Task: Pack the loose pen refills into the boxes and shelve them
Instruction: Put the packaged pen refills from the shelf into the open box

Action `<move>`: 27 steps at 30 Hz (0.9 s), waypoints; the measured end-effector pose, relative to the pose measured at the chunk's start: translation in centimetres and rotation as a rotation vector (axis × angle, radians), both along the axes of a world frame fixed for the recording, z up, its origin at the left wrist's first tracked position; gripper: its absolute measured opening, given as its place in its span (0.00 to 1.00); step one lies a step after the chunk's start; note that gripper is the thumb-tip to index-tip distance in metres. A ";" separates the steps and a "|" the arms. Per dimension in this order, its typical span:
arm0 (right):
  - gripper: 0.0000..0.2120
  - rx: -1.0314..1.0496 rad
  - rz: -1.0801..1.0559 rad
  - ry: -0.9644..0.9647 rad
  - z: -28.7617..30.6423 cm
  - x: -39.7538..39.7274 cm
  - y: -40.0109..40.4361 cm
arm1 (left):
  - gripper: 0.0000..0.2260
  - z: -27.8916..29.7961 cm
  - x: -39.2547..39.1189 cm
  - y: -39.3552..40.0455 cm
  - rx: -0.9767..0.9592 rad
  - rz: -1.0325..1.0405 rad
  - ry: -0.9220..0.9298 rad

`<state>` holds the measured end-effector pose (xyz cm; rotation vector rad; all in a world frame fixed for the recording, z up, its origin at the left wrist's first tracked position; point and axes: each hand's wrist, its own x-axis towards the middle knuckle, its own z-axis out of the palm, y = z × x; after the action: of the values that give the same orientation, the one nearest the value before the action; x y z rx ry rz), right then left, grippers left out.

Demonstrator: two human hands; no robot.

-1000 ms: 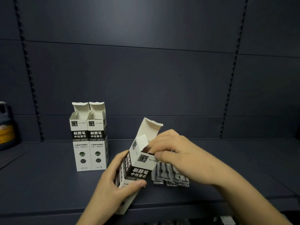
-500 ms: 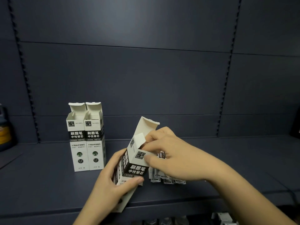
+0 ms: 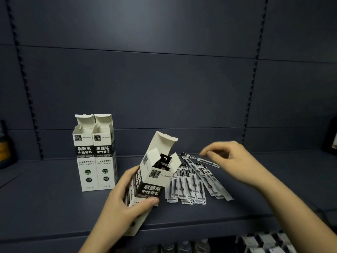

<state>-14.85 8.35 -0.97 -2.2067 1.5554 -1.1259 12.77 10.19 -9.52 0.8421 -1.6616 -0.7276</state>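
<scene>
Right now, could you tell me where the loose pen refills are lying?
In the head view, the loose pen refills lie fanned out on the shelf, just right of the tilted box and below the right hand.

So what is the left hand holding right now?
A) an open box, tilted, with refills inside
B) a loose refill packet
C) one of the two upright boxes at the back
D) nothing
A: the left hand grips a tilted box with its top flaps open and dark refill packets showing inside.
</scene>
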 end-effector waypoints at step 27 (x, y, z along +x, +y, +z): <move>0.13 0.349 -0.427 0.091 -8.5 -1.4 -11.8 | 0.27 0.2 0.0 0.2 0.016 0.005 -0.001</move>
<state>-16.23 -3.41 -9.44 -1.7679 2.1428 -0.7726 12.78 10.34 -9.32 0.8578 -1.6565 -0.7375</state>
